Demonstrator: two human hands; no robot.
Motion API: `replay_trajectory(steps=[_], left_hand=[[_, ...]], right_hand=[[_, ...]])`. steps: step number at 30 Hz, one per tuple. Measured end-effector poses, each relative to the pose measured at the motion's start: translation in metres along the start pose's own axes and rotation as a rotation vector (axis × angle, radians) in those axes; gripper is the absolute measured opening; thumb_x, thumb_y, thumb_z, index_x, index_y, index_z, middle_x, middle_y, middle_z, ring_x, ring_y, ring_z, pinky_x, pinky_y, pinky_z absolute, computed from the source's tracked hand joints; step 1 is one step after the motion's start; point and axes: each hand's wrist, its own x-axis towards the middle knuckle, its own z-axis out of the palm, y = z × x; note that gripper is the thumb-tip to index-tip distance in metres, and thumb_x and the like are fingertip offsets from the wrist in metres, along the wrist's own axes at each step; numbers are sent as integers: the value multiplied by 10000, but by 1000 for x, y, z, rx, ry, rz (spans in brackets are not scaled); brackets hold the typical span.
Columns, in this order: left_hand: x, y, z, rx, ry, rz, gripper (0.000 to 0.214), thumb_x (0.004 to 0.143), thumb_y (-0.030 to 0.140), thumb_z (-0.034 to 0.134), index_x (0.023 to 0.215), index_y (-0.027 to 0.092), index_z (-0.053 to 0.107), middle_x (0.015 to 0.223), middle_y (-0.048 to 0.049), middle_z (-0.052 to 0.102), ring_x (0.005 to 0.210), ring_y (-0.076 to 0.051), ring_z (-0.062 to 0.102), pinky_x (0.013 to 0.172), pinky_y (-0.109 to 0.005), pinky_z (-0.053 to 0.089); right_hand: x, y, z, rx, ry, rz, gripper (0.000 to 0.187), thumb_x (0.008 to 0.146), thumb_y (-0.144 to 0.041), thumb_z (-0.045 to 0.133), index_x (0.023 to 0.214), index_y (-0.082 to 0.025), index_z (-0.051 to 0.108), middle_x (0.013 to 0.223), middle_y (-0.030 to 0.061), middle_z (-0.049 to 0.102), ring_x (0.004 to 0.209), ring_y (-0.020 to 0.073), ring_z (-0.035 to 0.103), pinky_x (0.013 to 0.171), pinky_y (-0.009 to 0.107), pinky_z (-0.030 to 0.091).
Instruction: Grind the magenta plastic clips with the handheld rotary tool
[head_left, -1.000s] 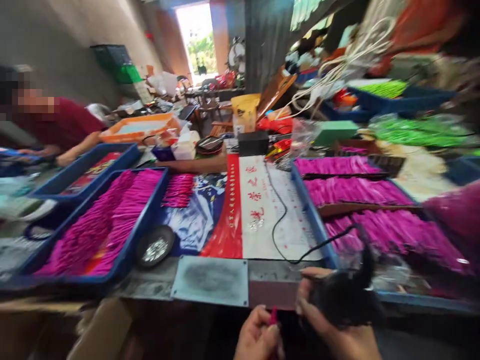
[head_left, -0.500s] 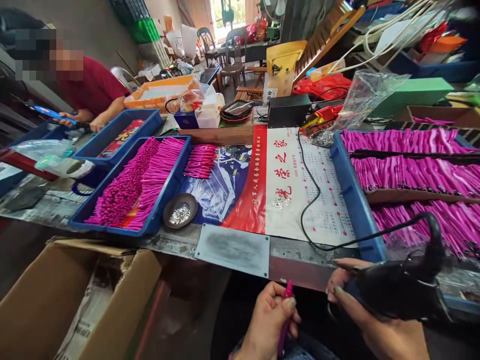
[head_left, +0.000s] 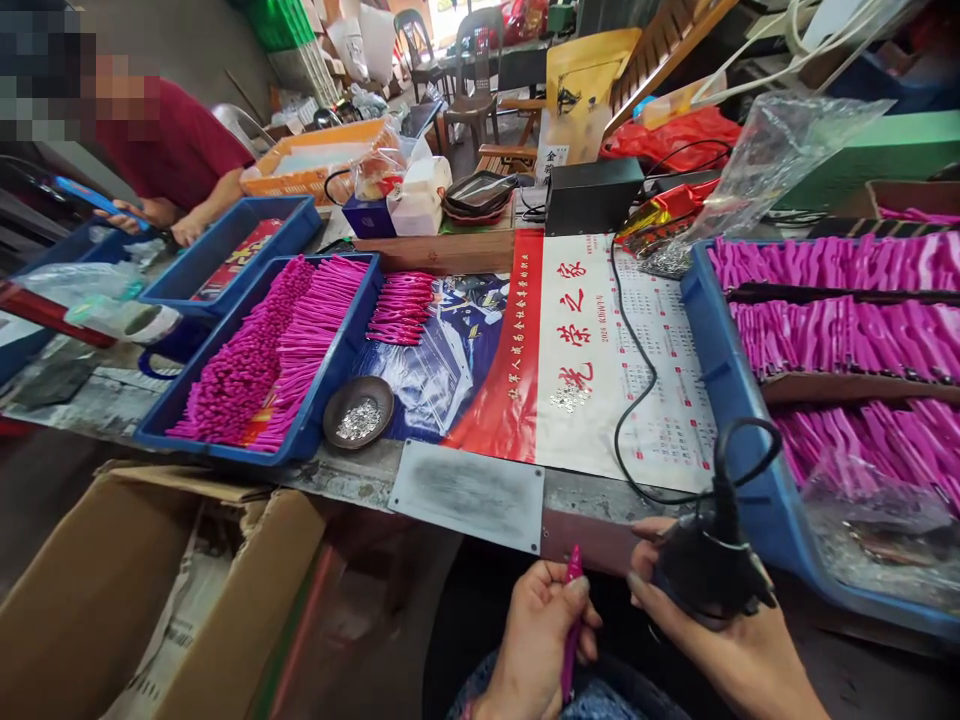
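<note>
Low in the middle, my left hand (head_left: 536,625) is closed round a slim magenta plastic piece (head_left: 571,650), its pointed tip sticking up past the thumb. To the right, my right hand (head_left: 739,650) grips a black corded hand tool (head_left: 705,572); its cord rises from the end turned toward me. The tool's front end is hidden, so its exact kind does not show. A gap separates the two hands. A grey metal plate (head_left: 469,495) lies at the table edge just beyond them. Small shiny metal bits fill a dark dish (head_left: 358,385), and more bits (head_left: 571,399) lie on the calendar sheet.
Blue trays of magenta pieces stand left (head_left: 330,395) and right (head_left: 720,345). A row of red-pink pieces (head_left: 401,308) lies beside the left tray. The black cord (head_left: 637,375) loops over the calendar (head_left: 592,340). A cardboard box (head_left: 240,620) stands lower left. Another person (head_left: 191,140) works far left.
My right hand has brought the black tool left, closer to my left hand, and turned it so its cord end faces me. My left hand keeps the magenta piece. The view has shifted slightly.
</note>
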Motion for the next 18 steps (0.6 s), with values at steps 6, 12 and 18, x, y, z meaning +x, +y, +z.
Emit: replay_trajectory(steps=[6, 12, 18], left_hand=[[3, -3, 2, -42, 61, -35, 578, 610, 580, 838, 786, 130, 520, 580, 20, 574, 368, -28, 424, 390, -166, 251], [10, -8, 1, -60, 108, -56, 647, 537, 633, 855, 804, 148, 520, 563, 19, 583, 348, -39, 416, 369, -169, 240], [15, -10, -5, 137, 157, -101, 690, 463, 770, 800, 708, 173, 556, 529, 1, 569, 389, -104, 474, 401, -226, 334]], right_hand=[[2, 2, 4, 31, -51, 101, 344, 803, -386, 754, 1067, -194, 645, 760, 10, 680, 619, 172, 662, 573, 205, 564], [5, 9, 12, 78, -125, 151, 343, 793, -423, 746, 1001, -168, 649, 715, 11, 658, 610, 192, 638, 573, 256, 540], [16, 5, 28, 253, -291, 338, 240, 773, -327, 649, 947, -169, 601, 866, 53, 678, 708, 204, 636, 632, 287, 512]])
